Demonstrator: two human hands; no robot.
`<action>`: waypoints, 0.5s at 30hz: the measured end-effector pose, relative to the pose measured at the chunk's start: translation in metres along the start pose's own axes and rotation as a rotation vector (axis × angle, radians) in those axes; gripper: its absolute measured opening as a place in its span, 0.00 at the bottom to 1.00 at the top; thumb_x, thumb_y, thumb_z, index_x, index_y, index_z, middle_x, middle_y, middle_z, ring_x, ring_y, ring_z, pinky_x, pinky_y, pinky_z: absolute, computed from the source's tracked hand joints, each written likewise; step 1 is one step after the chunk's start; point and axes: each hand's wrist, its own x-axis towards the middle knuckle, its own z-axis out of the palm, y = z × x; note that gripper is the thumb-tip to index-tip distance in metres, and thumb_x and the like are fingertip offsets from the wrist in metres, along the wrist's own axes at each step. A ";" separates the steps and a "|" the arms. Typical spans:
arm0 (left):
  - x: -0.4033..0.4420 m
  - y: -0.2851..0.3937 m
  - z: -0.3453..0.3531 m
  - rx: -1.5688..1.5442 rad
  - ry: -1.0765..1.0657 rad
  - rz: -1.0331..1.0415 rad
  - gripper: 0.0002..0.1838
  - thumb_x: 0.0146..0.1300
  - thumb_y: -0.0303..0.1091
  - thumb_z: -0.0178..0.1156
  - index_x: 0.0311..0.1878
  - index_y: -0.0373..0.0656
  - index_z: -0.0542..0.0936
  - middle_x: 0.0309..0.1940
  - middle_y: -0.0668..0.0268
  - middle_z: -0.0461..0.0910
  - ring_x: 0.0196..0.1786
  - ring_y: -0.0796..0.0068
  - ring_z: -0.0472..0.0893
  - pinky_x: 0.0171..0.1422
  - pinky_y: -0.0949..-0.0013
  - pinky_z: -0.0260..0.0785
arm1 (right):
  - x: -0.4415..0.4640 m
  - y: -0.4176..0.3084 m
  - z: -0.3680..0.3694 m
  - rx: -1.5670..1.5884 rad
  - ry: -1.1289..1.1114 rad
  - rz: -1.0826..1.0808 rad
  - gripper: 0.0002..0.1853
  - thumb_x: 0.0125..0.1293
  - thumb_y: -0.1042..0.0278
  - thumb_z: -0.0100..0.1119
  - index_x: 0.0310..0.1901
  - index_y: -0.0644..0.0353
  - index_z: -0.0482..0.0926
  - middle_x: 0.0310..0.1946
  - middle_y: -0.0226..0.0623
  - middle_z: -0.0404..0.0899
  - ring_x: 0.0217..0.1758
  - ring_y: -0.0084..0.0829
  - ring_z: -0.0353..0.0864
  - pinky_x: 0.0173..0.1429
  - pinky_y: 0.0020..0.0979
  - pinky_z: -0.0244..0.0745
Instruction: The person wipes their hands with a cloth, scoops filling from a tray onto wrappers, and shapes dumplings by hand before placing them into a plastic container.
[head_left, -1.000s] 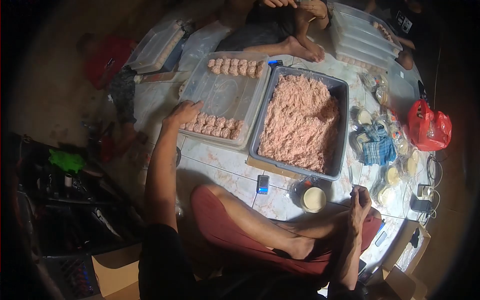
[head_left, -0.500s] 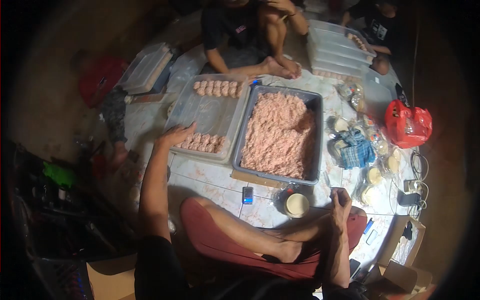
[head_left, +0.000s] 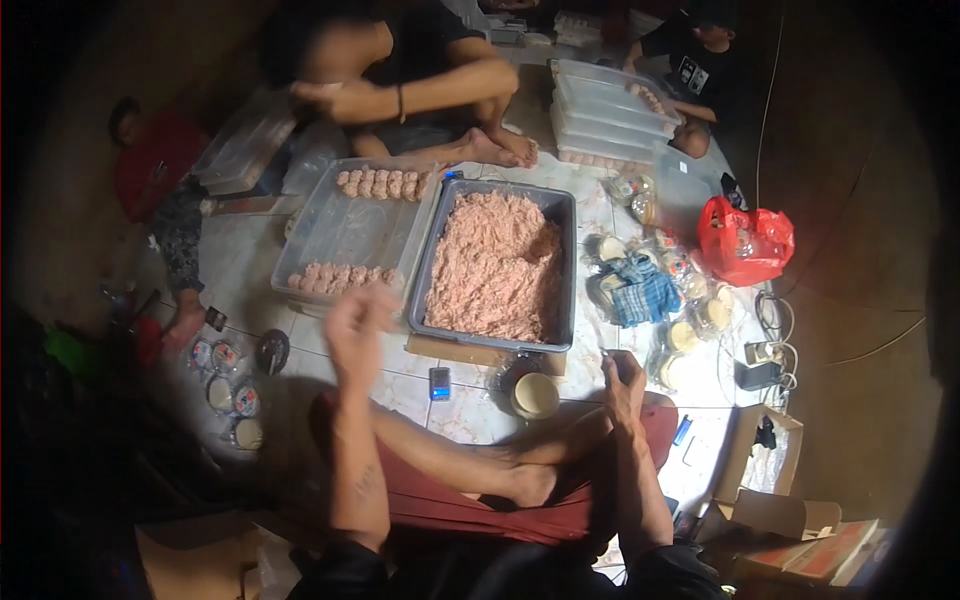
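My left hand (head_left: 358,335) is smeared by motion in front of the near edge of a translucent plastic tray (head_left: 345,225); its fingers cannot be made out. One row of meat dumplings (head_left: 382,185) lies along the tray's far end and another along its near end. Beside the tray stands a grey tub (head_left: 420,318) heaped with pink minced meat (head_left: 495,265). Over my right knee, my right hand (head_left: 625,385) is closed in a pinch, with a small tip of something poking out. Round dough wrappers (head_left: 535,396) are stacked between my hands, left of the right one.
A small device with a blue screen (head_left: 439,383) lies on the tiles. To the right are a blue checked cloth (head_left: 645,292), a red plastic bag (head_left: 745,240), cables and a cardboard box (head_left: 735,450). Another person (head_left: 400,100) sits opposite, near stacked trays (head_left: 610,120).
My left hand has come back from the tray's near row toward me. The view has shifted right, and the person opposite has leaned and brought their hands forward.
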 end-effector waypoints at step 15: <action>-0.154 -0.163 0.149 0.622 -0.743 0.621 0.35 0.48 0.41 0.74 0.62 0.48 0.76 0.64 0.53 0.74 0.70 0.51 0.70 0.77 0.43 0.57 | 0.231 -0.056 0.105 -1.565 -0.238 -0.806 0.14 0.74 0.59 0.47 0.48 0.52 0.82 0.44 0.37 0.83 0.55 0.36 0.79 0.62 0.54 0.59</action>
